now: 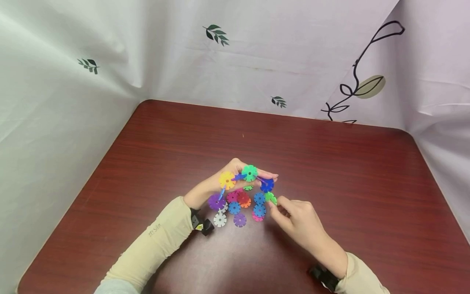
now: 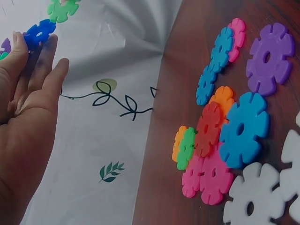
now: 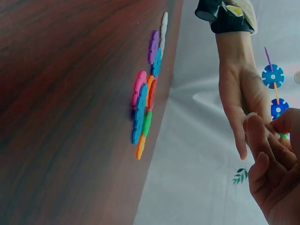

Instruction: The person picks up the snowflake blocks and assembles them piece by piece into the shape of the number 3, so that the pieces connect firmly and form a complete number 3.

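Note:
A chain of interlocking notched plastic discs hangs above the table, with a yellow disc (image 1: 224, 177), a green disc (image 1: 253, 169) and a dark blue disc (image 1: 270, 189) among its links. My left hand (image 1: 232, 166) holds the chain from behind; in the left wrist view its thumb and fingers pinch the blue disc (image 2: 46, 29). At the chain's right end, my right hand (image 1: 302, 222) pinches a light green disc (image 1: 271, 196) between thumb and forefinger, beside the dark blue one. In the right wrist view, the right fingers mostly hide that disc.
Loose discs lie on the brown table (image 1: 176, 134) below the hands, including a purple disc (image 2: 276, 70), a blue disc (image 2: 251, 145) and a white disc (image 2: 262, 187). Some overlap. A white curtain (image 1: 257, 61) with leaf prints stands round the table's back and sides.

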Tool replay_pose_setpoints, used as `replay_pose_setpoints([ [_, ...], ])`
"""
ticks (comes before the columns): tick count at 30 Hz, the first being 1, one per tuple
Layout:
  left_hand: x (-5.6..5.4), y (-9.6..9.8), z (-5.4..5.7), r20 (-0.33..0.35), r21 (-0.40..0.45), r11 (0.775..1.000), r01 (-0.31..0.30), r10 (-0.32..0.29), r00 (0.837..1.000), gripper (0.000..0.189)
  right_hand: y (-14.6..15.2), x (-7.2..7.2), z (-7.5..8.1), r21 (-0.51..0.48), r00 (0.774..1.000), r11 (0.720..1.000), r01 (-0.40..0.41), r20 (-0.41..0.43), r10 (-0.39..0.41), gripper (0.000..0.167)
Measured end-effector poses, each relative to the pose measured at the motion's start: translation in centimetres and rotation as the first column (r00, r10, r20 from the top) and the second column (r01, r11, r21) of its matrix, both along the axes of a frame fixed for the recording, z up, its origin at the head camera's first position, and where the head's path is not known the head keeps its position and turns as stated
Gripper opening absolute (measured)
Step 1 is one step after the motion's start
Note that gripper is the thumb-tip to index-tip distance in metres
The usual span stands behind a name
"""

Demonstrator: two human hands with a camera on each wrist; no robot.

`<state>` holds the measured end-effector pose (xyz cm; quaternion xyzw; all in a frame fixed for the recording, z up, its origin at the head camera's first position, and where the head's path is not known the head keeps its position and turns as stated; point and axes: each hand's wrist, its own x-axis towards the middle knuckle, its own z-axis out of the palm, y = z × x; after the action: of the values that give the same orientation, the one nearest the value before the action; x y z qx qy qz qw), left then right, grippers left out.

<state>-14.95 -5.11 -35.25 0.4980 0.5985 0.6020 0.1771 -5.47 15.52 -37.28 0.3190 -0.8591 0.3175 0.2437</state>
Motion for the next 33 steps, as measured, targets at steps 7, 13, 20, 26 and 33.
replay_pose_setpoints([
  [7,0.0,0.3,-0.1,-0.097,-0.017,0.995,-0.102,0.1,0.99,0.046,-0.1,-0.4,0.5,0.005,0.992,0.999,0.032,-0.126,-0.031,0.035],
  [13,0.4,0.8,0.2,-0.125,-0.019,0.984,-0.176,0.173,0.977,0.032,0.0,-0.8,0.9,0.014,0.993,1.0,0.007,-0.115,-0.006,0.027],
  [20,0.2,0.8,-0.2,-0.112,0.041,0.985,-0.168,0.171,0.979,0.035,0.2,-0.6,1.2,0.032,0.999,0.999,-0.005,-0.05,0.006,0.028],
  [26,0.3,0.6,0.0,-0.051,-0.007,0.995,-0.099,0.098,0.994,0.04,0.1,-0.6,1.1,0.03,0.997,0.999,0.01,-0.075,-0.007,0.028],
  [33,0.3,0.7,-0.1,-0.019,-0.039,0.999,-0.028,0.027,0.999,0.032,-0.2,-0.2,0.7,0.034,0.997,0.999,0.005,-0.071,-0.003,0.037],
])
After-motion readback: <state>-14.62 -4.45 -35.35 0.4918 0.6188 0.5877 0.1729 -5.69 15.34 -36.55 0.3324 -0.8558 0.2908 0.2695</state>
